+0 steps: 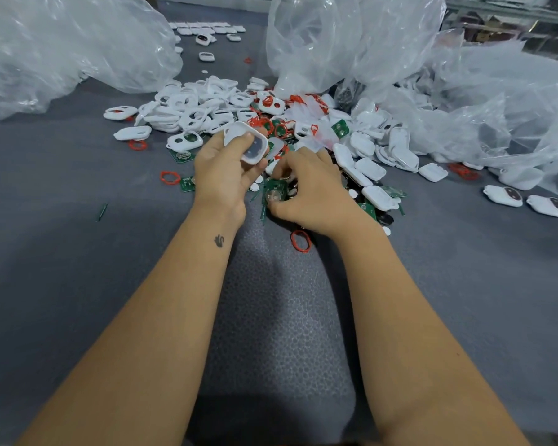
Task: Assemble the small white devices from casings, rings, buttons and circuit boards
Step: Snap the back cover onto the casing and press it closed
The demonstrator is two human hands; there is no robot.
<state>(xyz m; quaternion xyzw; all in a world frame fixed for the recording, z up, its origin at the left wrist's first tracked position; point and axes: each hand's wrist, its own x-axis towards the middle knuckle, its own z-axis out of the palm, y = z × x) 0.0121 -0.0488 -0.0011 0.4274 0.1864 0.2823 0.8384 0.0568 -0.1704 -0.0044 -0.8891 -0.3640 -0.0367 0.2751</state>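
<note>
My left hand point(221, 170) grips a white rounded plastic casing point(246, 142), open side up, dark button part seated inside. My right hand point(310, 188) pinches a green round-cornered circuit board point(275, 192) just above the grey padded desk point(78, 252), in the loose-parts heap mid-desk. So this unit looks about half built: board not in, back not closed. A few finished white devices point(525, 201) lie near the right edge, more at the far edge. Big pile of empty casings point(187, 107) and red rings point(169, 178) left, clear plastic bags point(62, 43) behind.
</note>
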